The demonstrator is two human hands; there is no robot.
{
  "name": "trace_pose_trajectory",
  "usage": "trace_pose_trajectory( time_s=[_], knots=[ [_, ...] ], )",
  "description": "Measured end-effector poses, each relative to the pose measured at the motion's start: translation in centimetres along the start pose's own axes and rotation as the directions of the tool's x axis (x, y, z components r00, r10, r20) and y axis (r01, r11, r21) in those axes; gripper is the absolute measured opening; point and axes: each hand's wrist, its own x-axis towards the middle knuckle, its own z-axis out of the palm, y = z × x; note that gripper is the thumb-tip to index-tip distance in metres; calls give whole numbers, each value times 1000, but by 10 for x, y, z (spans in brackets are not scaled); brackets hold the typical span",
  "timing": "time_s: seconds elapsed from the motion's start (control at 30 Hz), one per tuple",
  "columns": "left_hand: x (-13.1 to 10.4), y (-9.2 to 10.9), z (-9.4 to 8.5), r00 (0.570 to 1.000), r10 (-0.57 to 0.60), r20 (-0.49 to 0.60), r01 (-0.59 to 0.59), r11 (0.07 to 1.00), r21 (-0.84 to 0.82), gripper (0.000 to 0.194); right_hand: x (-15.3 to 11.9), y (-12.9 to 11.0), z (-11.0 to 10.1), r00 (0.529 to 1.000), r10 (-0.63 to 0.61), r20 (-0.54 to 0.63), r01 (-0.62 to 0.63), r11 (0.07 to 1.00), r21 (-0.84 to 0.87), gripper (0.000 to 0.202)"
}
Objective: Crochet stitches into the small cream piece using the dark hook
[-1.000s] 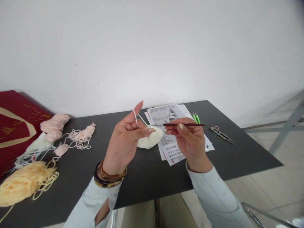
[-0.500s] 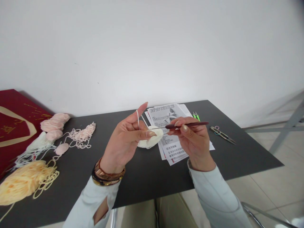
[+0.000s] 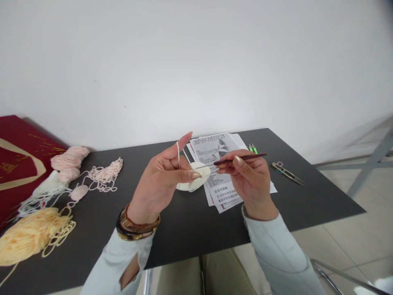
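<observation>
Pinched between the thumb and fingers of my left hand (image 3: 167,172) is a white crochet piece (image 3: 203,171), a small round of fabric. White yarn (image 3: 178,153) loops over the raised index finger of that hand. My right hand (image 3: 250,176) grips the dark reddish-brown handle of a crochet hook (image 3: 241,159) like a pen. The hook's thin metal shaft points left and reaches the white piece near my left fingertips. Whether its tip is inside a stitch I cannot tell.
Printed sheets (image 3: 225,194) lie behind my hands on the dark table (image 3: 190,229). Green-handled snips (image 3: 252,148) and metal thread scissors (image 3: 287,173) rest to the right. On the left are pink yarn (image 3: 69,162), yellow yarn (image 3: 33,235) and a red bag (image 3: 18,164).
The crochet hook's handle has tilted slightly, its back end a little higher and further left. My left hand keeps its hold on the white piece, and the view has shifted a touch.
</observation>
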Motion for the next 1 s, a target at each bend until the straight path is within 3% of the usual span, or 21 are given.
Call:
trace_pose_trajectory(
  time_s=[0.23, 0.77, 1.0],
  knots=[
    [1, 1, -1, 998, -53, 37, 53, 998, -20, 69, 0, -3, -3, 999, -1, 52, 1, 1000, -8, 11],
    [-2, 2, 0, 999, -38, 32, 36, 998, 50, 73, 0, -3, 4, 999, 1, -45, -1, 1000, 7, 12],
    [0, 2, -2, 997, -67, 48, 65, 997, 34, 71, 0, -5, 0, 1000, -5, 20, 4, 1000, 18, 11]
  ],
)
